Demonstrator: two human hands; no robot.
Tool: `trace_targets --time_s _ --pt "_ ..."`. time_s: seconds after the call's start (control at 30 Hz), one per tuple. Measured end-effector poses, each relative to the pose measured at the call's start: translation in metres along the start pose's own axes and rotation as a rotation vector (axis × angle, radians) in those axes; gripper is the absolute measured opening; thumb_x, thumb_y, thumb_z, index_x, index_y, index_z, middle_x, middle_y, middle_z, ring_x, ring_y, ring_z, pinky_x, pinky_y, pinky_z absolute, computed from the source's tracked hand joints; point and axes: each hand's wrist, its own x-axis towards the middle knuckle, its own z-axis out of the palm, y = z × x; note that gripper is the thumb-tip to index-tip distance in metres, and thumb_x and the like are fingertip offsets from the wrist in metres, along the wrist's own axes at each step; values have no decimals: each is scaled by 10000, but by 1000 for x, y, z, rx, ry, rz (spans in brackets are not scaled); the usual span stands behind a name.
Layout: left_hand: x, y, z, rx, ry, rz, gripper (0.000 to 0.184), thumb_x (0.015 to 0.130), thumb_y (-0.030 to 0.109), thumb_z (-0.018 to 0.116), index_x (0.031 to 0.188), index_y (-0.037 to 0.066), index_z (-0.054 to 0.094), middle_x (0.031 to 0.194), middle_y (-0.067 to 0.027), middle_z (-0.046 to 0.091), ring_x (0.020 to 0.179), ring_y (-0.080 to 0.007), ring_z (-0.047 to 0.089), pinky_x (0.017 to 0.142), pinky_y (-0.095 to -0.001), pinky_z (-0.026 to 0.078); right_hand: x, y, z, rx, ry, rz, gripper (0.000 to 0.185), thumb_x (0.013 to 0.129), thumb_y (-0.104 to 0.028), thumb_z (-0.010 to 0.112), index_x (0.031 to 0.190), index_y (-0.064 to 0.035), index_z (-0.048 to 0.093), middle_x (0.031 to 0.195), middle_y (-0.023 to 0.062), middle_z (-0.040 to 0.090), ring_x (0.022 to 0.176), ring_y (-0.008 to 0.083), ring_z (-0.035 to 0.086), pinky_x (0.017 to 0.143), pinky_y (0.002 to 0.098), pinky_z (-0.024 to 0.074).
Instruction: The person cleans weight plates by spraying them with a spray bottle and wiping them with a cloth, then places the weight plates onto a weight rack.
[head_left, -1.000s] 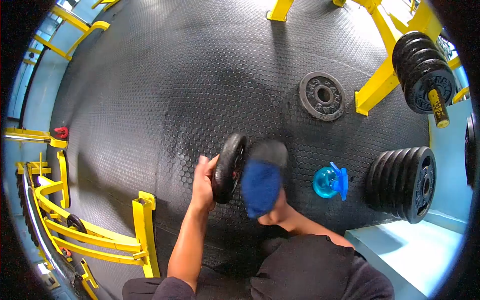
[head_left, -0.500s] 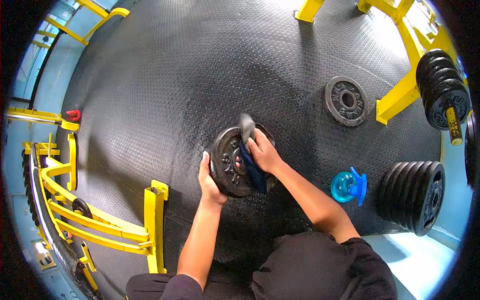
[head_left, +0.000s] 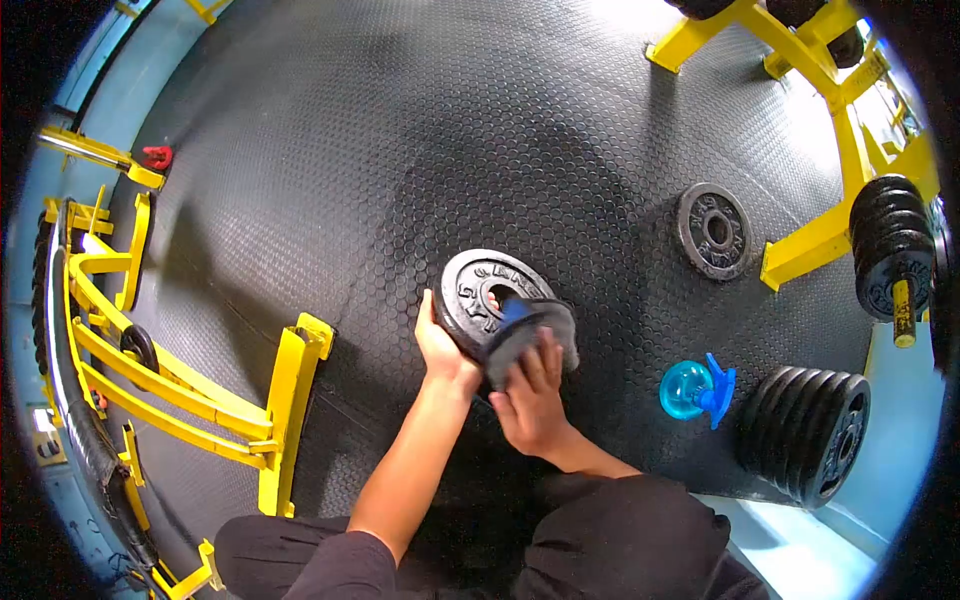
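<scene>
A round black weight plate (head_left: pixel 468 287) with raised lettering and a centre hole is tilted up off the floor in front of me. My left hand (head_left: pixel 447 350) grips its left and lower rim, thumb along the edge. Against the lower right of the plate's face, my right hand (head_left: pixel 532 400) presses a grey and dark blue cloth (head_left: pixel 515 345), slightly blurred. The cloth covers that part of the lettering and some of the hole.
On the black textured mat (head_left: pixel 330 130) lie another weight plate (head_left: pixel 714 231) and a blue spray bottle (head_left: pixel 688 389). A row of plates (head_left: pixel 805 432) stands at right, below a yellow rack (head_left: pixel 815 245) loaded with weights (head_left: pixel 893 240). A yellow frame (head_left: pixel 290 410) is at left.
My right hand and the cloth have moved down across the plate, from its upper right to its lower right. The plate's face has tilted, showing more upper lettering. The camera view has shifted.
</scene>
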Motion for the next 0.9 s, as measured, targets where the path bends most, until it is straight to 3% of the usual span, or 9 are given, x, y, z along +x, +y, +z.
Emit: trace_targets --time_s 0.07,0.13,0.2,0.37,0.5,0.6,0.77,0.87,0.9 --pt "-10 -6 -25 240 142 43 555 1023 517 325 1222 88 615 1233 -152 639 1063 -328 635 954 -496 523 43 -21 -23 -67 -36 -154 385 967 -294 544 1273 -74 619 1482 95 482 1419 322 378 1177 525 198" --pt "0 -14 -34 212 87 31 553 1025 540 310 1294 124 557 1272 -133 610 1128 -319 610 992 -483 507 81 -29 -42 51 -153 -186 371 977 -280 516 1273 -83 623 1472 56 499 1410 281 404 1167 512 252" --pt "-28 -5 28 219 157 33 575 1026 555 301 1378 145 497 1382 -114 548 1254 -315 547 1062 -486 461 111 -16 -37 -27 -236 -218 378 983 -286 495 1288 -102 622 1491 55 481 1424 288 386 1165 530 272" --pt "-23 11 31 303 -61 -14 716 1002 659 285 1488 147 405 1509 -96 444 1368 -258 455 1125 -418 399 142 9 -13 185 -241 -63 397 997 -282 469 1346 -130 581 1501 81 469 1432 308 371 1164 541 285" --pt "-5 30 11 331 -62 9 572 1005 450 496 1362 4 523 1303 -145 617 1136 -289 636 1027 -419 491 90 24 -6 2 -76 111 437 981 -275 533 1374 -85 548 1456 102 514 1360 306 466 1144 503 324" --pt "3 35 -11 557 107 38 519 984 359 581 1325 -30 543 1287 -147 617 1135 -257 632 1019 -381 486 32 22 -25 -52 -85 115 454 961 -287 580 1358 -68 557 1427 122 533 1350 297 478 1139 500 327" --pt "10 31 -33 797 122 220 447 987 271 604 1311 -35 559 1237 -120 636 1115 -195 596 1010 -334 450 -62 17 -33 -31 -184 256 203 874 -237 709 960 -55 687 1149 95 666 1101 268 621 977 459 439" --pt "16 28 -50 820 49 267 440 1000 280 599 1309 -31 570 1246 -116 602 1146 -207 563 1036 -341 413 -114 34 -32 136 193 333 184 818 -162 758 801 -56 609 979 138 655 895 297 637 763 364 476" --pt "18 22 -59 1125 237 419 455 1004 283 585 1341 -20 546 1282 -150 519 1201 -256 502 1066 -370 376 -122 36 -38 -47 367 417 231 824 -145 757 792 -79 539 852 87 576 756 231 559 705 319 435"
